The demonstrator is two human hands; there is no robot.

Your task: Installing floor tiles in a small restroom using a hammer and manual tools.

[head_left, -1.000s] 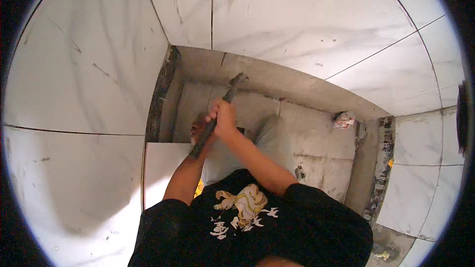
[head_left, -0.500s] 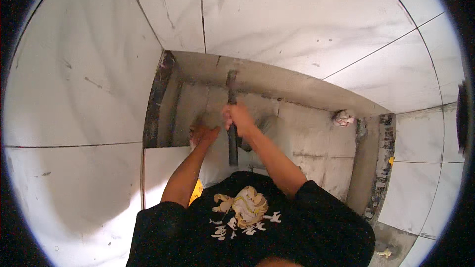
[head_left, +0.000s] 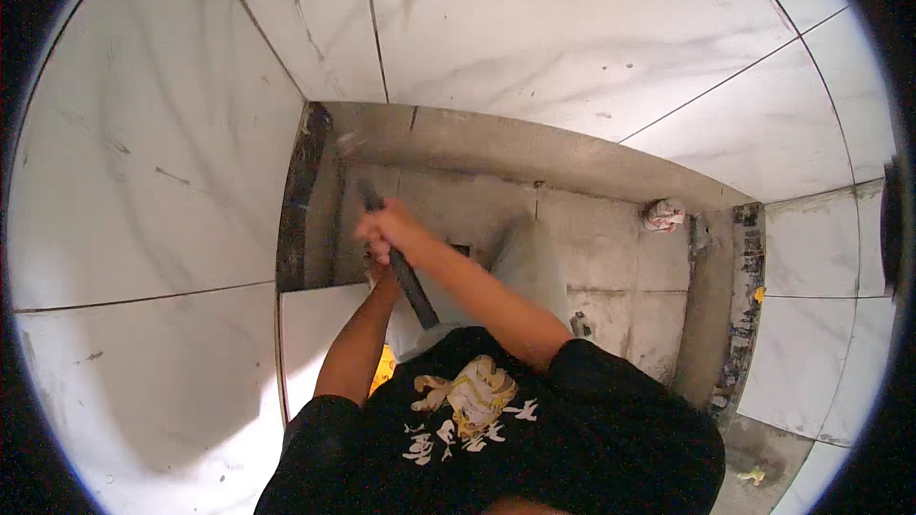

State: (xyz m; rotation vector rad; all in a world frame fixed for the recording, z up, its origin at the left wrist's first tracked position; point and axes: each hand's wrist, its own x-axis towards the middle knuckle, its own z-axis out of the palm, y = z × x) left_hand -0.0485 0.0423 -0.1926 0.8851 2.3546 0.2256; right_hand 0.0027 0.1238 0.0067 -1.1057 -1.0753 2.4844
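My right hand (head_left: pixel 391 227) is closed round a dark hammer-like tool (head_left: pixel 420 298), which slants from the upper left down toward my shirt; its upper end is motion-blurred. My left hand (head_left: pixel 380 269) is behind and below the right one, largely hidden, so its fingers cannot be read. My grey-clad leg (head_left: pixel 525 257) is bent beneath my arms, in a recess with bare grey surfaces (head_left: pixel 611 248). A white tile (head_left: pixel 320 319) lies beside my left forearm, and a yellow item (head_left: pixel 386 362) shows partly behind that arm.
Marbled white tiled surfaces (head_left: pixel 143 191) surround the recess, with a rough dark edge (head_left: pixel 303 200) on the left and a mottled strip (head_left: pixel 747 305) on the right. A crumpled pale bundle (head_left: pixel 664 216) sits in the far right corner. A small dark object (head_left: pixel 579 321) lies right of my leg.
The tool in my right hand has swung leftward, its upper end now tilted left instead of right. My left hand, visible half a second ago, is mostly covered by the right.
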